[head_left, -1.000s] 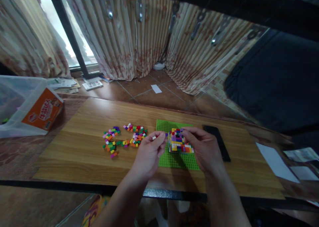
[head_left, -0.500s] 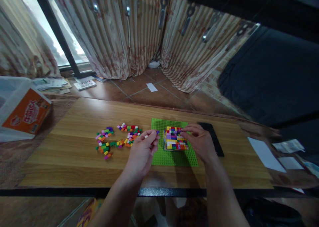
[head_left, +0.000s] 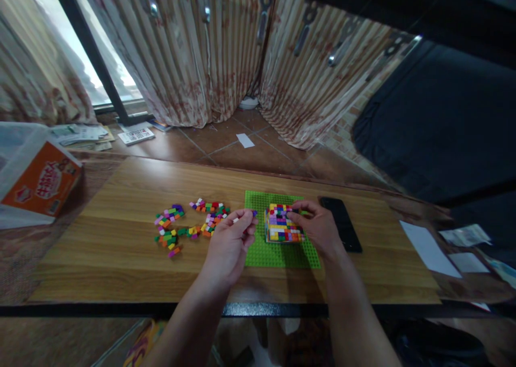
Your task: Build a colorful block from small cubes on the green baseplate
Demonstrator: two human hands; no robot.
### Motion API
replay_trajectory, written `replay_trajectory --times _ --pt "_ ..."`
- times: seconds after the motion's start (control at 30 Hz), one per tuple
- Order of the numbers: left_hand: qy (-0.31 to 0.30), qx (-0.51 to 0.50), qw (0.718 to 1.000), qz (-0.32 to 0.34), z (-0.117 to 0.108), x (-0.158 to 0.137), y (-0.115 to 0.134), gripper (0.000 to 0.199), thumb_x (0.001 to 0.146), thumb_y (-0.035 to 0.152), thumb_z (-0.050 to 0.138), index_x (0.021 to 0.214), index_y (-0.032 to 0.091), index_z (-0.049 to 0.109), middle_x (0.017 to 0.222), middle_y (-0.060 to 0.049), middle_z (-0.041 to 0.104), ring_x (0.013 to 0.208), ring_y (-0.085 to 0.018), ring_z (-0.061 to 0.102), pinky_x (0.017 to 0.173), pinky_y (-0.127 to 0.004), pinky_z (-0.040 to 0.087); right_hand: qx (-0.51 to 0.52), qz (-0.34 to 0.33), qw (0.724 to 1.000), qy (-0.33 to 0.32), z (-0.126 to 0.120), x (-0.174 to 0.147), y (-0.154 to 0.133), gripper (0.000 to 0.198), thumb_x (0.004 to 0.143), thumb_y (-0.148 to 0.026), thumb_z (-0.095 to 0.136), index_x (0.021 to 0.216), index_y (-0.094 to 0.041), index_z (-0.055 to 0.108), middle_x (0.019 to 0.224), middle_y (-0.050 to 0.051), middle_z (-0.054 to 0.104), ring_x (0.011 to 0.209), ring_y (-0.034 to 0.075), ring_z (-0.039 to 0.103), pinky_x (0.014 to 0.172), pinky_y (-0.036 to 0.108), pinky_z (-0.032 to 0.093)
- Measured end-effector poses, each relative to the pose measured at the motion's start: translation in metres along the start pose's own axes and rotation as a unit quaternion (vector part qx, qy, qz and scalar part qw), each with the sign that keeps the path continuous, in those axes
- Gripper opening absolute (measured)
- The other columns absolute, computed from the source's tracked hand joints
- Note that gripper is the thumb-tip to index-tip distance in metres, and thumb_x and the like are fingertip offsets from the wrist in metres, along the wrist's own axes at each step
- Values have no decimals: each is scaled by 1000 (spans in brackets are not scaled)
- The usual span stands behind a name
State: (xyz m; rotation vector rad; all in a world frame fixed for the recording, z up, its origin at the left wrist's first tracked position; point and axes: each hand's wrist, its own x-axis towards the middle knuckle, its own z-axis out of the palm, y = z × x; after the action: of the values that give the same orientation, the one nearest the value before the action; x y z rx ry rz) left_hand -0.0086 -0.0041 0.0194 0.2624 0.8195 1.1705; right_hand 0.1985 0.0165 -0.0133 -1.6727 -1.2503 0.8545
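A block of many-coloured toy bricks (head_left: 282,228) stands on a green studded baseplate (head_left: 262,257). My right hand (head_left: 316,224) reaches over its right side, thumb and fingertips brought together at the top bricks; whatever is between them is hidden or too small to make out. To the left of the block, over the baseplate's left edge, my left hand (head_left: 234,240) is closed in a pinch on a small purple brick (head_left: 254,213). Loose bricks (head_left: 167,219) in several colours lie in a curving heap on the wooden table, left of my left hand.
On the wooden table (head_left: 100,249), a black phone (head_left: 342,224) lies right of the baseplate. White paper (head_left: 429,247) is at the far right. A clear plastic box with an orange label (head_left: 42,179) stands at the far left. Curtains (head_left: 169,60) hang behind.
My right hand has shifted slightly left across the top of the brick block. My left hand stays in nearly the same place with the purple brick.
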Motion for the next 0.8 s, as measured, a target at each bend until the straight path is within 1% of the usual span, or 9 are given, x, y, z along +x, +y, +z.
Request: replay_trajectory --times 0.07,0.13,0.33,0.53,0.6,0.67,0.73,0.77,0.8 --pt "1 0 1000 1 0 0 0 28 58 20 83 75 10 63 65 0 60 52 -3 44 43 -13 28 33 33 999 -12 1 -1 -2 36 61 -42 80 87 -19 70 83 3 70 66 17 62 63 32 50" --pt "0 0 1000 1 0 0 -1 27 58 20 83 74 11 63 65 0 60 51 -3 44 42 -13 28 65 42 997 -16 1 -2 -4 40 58 -42 82 87 -19 68 80 2 69 63 15 61 60 31 50" --pt "-3 7 1000 2 1 1 -3 28 58 22 83 74 11 64 65 -1 61 52 -3 45 42 -13 27 73 18 997 -26 2 -1 -6 36 59 -39 82 83 -19 66 79 1 68 64 14 60 60 29 50" --pt "3 12 1000 -5 2 0 -5 30 57 23 84 76 9 65 67 -3 63 53 -3 46 45 -12 32 54 18 998 -34 0 -1 -1 34 62 -40 80 87 -20 67 81 1 69 66 16 61 63 32 50" --pt "2 14 1000 -5 1 1 -5 31 57 22 84 78 9 66 69 -4 65 53 -3 47 46 -12 32 21 -9 1000 -13 -1 -2 -2 33 64 -40 79 88 -20 70 87 3 71 76 20 63 70 35 51" --pt "-1 16 1000 -5 1 1 -6 32 57 22 84 81 9 67 70 -5 65 53 -3 47 45 -12 31 -11 -68 997 23 -1 -4 -8 28 68 -40 76 88 -21 72 93 5 71 88 22 64 80 38 50" --pt "-4 18 1000 -5 1 1 -6 33 58 22 84 83 9 67 70 -5 66 53 -3 47 46 -13 31 -20 -129 990 45 1 -9 -19 20 74 -38 72 86 -22 73 95 5 71 94 23 63 86 39 48" --pt "-6 19 1000 -7 2 1 -6 33 58 22 84 83 9 67 71 -4 66 53 -3 47 46 -13 31 -16 -148 988 39 3 -13 -26 17 77 -37 70 84 -22 73 93 5 71 93 22 63 86 38 48" --pt "-8 20 1000 -8 2 1 -7 32 58 22 84 83 9 67 70 -4 66 53 -3 47 46 -13 31 -13 -158 987 18 6 -17 -33 15 79 -35 68 83 -22 73 90 4 71 90 21 64 84 37 48"
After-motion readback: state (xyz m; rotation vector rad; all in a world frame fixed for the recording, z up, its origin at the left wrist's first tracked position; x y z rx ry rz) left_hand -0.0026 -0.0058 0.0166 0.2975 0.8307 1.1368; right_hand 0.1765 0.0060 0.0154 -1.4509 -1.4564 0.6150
